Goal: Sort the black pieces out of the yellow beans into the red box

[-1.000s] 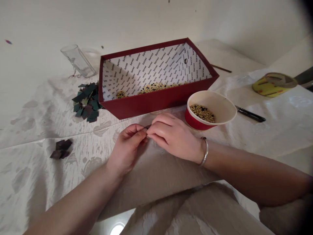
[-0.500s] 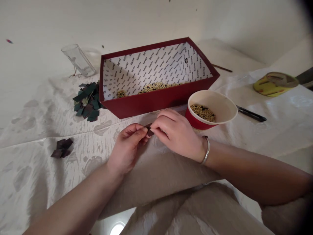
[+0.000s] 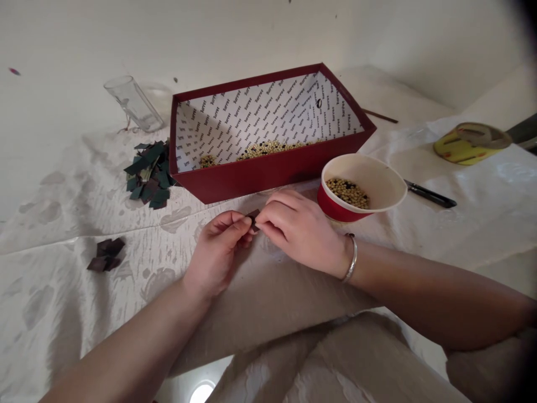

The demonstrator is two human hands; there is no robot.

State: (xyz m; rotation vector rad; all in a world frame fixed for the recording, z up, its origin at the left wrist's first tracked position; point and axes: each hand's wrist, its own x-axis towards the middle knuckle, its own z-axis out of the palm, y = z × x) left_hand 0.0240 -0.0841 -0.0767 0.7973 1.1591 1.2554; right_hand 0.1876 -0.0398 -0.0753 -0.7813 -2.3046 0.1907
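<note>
Between my two hands is a small dark brown piece (image 3: 253, 215), pinched from both sides in front of the red box. My left hand (image 3: 218, 249) grips its left side between thumb and fingers. The fingertips of my right hand (image 3: 300, 229) are closed on its right side, and a bracelet circles that wrist. The red box (image 3: 268, 174) has a patterned white lining and holds yellow and black beads (image 3: 268, 148). Right beside my right hand stands a red and cream bowl (image 3: 342, 210) with more such beads (image 3: 348, 193).
Dark green pieces (image 3: 151, 170) are heaped left of the box, near a tilted clear glass (image 3: 136, 103). Several dark brown pieces (image 3: 106, 254) lie on the cloth (image 3: 67, 224) at left. To the right are a black pen-like tool (image 3: 432, 195), a yellow can (image 3: 465, 148) and a thin stick (image 3: 381, 116).
My right hand has shifted slightly left, and more of the dark brown piece shows above my fingertips. My left hand has barely moved.
</note>
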